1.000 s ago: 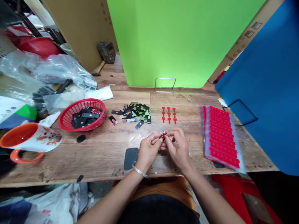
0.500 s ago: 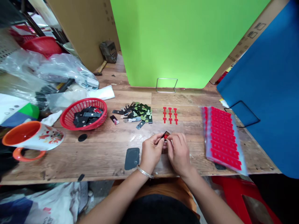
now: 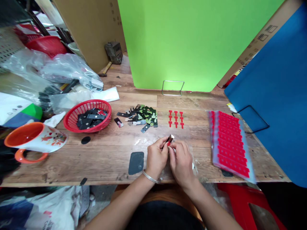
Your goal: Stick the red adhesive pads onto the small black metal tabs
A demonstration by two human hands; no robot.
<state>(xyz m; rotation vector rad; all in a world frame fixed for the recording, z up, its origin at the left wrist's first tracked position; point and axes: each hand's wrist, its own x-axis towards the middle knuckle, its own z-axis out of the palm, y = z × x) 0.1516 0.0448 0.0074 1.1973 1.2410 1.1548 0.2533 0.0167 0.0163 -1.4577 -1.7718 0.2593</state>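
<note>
Between the fingertips of both hands is a small dark metal plate (image 3: pixel 170 138), tilted, with a red T-shaped piece (image 3: pixel 169 143) against it. My left hand (image 3: pixel 157 155) is closed on the plate's left side. The fingers of my right hand (image 3: pixel 181 159) pinch at the red piece, partly hiding it. Ahead of the hands several red T-shaped pieces (image 3: pixel 176 118) lie in rows on the wooden table (image 3: pixel 107 159). To their left is a loose heap of shiny and dark metal plates (image 3: pixel 146 115).
A red basket (image 3: pixel 68 123) with dark plates stands left, beside an orange-and-white mug (image 3: pixel 48 140). Sheets of red pieces (image 3: pixel 231 143) lie right. A green board (image 3: pixel 196 44) and a blue board (image 3: pixel 271 86) stand behind. Plastic bags (image 3: pixel 69 68) crowd the back left.
The plate in my fingers has turned to stand more upright, and its end now shines. My right fingers have shifted slightly over the red piece. The whole view has moved a little.
</note>
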